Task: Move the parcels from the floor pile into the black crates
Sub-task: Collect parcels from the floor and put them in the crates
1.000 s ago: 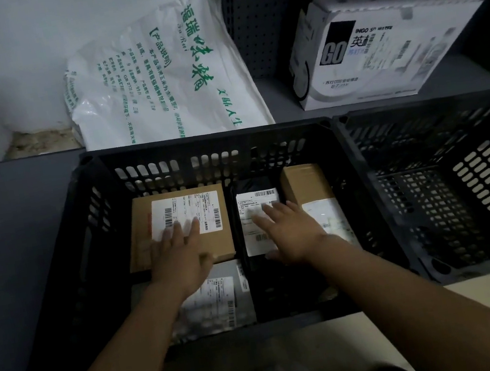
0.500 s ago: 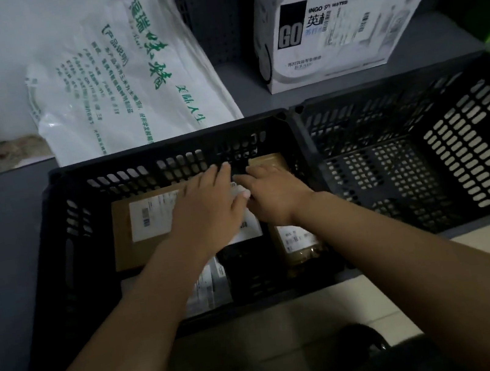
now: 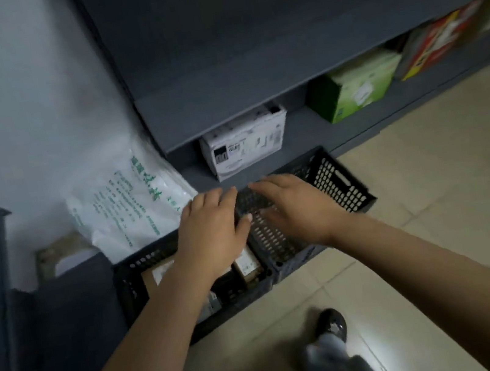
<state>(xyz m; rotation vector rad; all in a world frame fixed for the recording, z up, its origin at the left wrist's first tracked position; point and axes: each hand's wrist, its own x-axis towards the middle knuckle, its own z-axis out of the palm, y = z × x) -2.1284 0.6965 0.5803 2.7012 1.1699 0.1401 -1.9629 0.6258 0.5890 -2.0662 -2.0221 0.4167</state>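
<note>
Head camera, looking down at a tiled floor beside grey shelving. Two bare forearms reach forward from the bottom of the frame.

Two black crates sit side by side on the floor against the lowest shelf. The left crate [image 3: 131,286] holds several parcels: a brown cardboard parcel [image 3: 155,275] with a white label lies flat near its left wall, and a small boxed parcel [image 3: 247,265] with a pale label sits against the wall shared with the right crate [image 3: 333,184]. What shows of the right crate's perforated floor is bare.

The left hand [image 3: 212,232] hovers over the left crate, palm down, fingers straight and together, holding nothing. It hides part of the parcels below; whether it touches them cannot be told. The right hand [image 3: 298,209] hangs above the right crate, fingers relaxed and slightly spread, also holding nothing. The small boxed parcel lies just beside and below the left hand's thumb side; the brown parcel lies under its wrist.

The floor pile is not in view.

The parcels look like light, stiff cardboard with firm edges, likely easy to pinch across opposite sides or lift flat from below; taped surfaces may be a little slick.

A white plastic bag [image 3: 131,203] with green print leans against the wall, and a white carton [image 3: 245,143] and green box [image 3: 353,88] rest on the shelf. A dark shoe [image 3: 331,324] shows below.
</note>
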